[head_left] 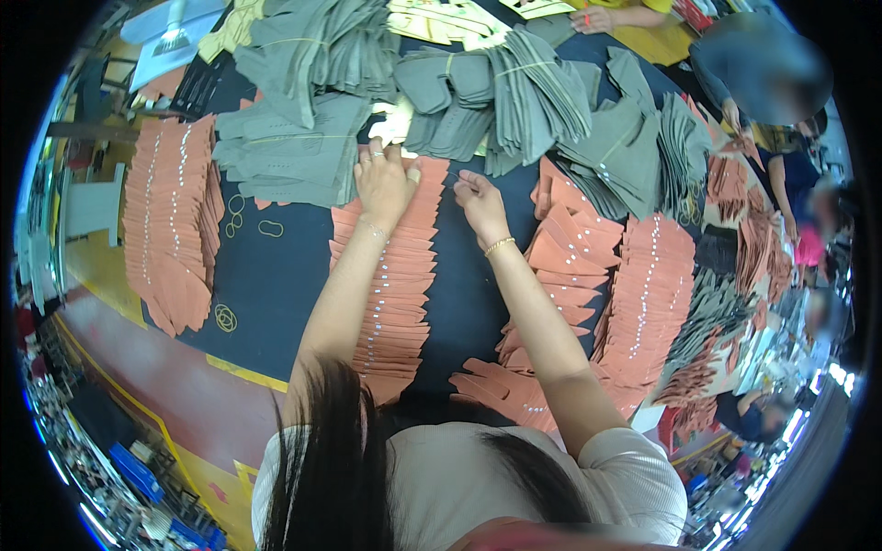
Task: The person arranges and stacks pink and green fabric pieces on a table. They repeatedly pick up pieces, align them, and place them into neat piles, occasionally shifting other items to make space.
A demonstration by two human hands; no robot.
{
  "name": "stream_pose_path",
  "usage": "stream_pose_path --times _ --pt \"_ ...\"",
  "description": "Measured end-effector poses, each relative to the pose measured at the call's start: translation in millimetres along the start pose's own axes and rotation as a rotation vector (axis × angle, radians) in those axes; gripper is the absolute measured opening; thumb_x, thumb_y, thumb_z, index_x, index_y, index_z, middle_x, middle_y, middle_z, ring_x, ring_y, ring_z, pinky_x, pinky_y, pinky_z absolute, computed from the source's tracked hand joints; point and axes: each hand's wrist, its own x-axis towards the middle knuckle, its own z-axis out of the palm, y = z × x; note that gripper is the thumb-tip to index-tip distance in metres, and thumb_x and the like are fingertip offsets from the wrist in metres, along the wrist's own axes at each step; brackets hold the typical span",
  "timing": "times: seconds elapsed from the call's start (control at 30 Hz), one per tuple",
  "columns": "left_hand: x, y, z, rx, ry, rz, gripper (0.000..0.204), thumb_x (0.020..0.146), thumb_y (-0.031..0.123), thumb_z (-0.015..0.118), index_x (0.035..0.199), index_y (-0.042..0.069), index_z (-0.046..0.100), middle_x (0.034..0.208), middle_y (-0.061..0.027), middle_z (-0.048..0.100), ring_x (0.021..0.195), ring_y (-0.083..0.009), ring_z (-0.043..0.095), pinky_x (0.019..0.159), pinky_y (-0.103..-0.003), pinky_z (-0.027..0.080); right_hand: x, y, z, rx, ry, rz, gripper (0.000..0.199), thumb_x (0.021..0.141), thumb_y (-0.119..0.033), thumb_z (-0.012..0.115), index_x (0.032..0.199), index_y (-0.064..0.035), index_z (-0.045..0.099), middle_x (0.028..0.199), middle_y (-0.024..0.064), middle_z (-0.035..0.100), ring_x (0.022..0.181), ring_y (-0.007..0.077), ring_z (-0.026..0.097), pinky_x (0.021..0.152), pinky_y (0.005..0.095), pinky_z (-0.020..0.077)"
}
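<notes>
A long row of overlapping orange cut pieces (395, 303) with small white labels runs away from me down the middle of the dark table. On its far end lies my left hand (386, 186), fingers stretched forward over the pieces. Just right of the row, above the dark surface, is my right hand (481, 209), with thumb and fingers drawn together. Whatever may be in that pinch is too small to make out. Beyond my left hand sit stacks of grey-green cut pieces (294, 147) and a bright pale sheet (393, 121).
More orange rows stand at left (170, 220) and right (648, 285). Yellow rubber bands (225, 318) lie on the dark table (276, 285). Banded grey-green bundles (537, 92) fill the far side. Another person's hand (593, 19) is at the far edge; other people work at right.
</notes>
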Motion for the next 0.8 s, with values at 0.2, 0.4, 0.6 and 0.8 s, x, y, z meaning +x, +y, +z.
stream_pose_path --times 0.2,0.4,0.6,0.8 --pt "26.7 -3.8 -4.1 0.052 -0.106 0.059 0.037 0.076 0.031 0.076 0.101 0.004 0.070 0.108 -0.0137 0.058 0.099 -0.0333 0.057 0.084 -0.045 0.047 33.4 18.2 23.8 0.350 -0.027 0.318 0.060 0.087 -0.017 0.064 0.135 0.0110 0.043 0.110 0.0166 0.064 0.094 0.0183 0.062 0.078 0.0304 0.0510" --pt "38.8 -6.0 -6.8 0.017 -0.252 0.025 0.037 0.076 0.028 0.075 0.103 0.004 0.070 0.108 -0.0155 0.064 0.101 -0.0358 0.059 0.088 -0.046 0.048 40.3 16.2 50.9 -0.148 0.012 0.218 0.043 0.080 -0.026 0.073 0.106 0.0067 0.066 0.117 0.0245 0.062 0.101 0.0329 0.065 0.086 0.0384 0.0519" --pt "51.3 -9.0 -9.3 0.022 -0.379 0.016 0.036 0.078 0.027 0.072 0.104 0.003 0.069 0.109 -0.0180 0.066 0.102 -0.0388 0.062 0.088 -0.048 0.049 12.2 7.0 64.9 -0.502 0.084 -0.038 0.064 0.076 -0.039 0.077 0.116 0.0056 0.058 0.116 0.0265 0.062 0.105 0.0373 0.063 0.090 0.0418 0.0509" --pt "61.7 -18.6 -6.3 -0.049 -0.433 0.077 0.039 0.080 0.025 0.070 0.108 -0.001 0.067 0.107 -0.0236 0.066 0.098 -0.0420 0.063 0.088 -0.046 0.050 1.6 5.7 39.4 0.346 -0.290 0.233 0.056 0.087 -0.020 0.071 0.131 0.0043 0.047 0.121 0.0141 0.062 0.109 0.0214 0.061 0.089 0.0336 0.0508"
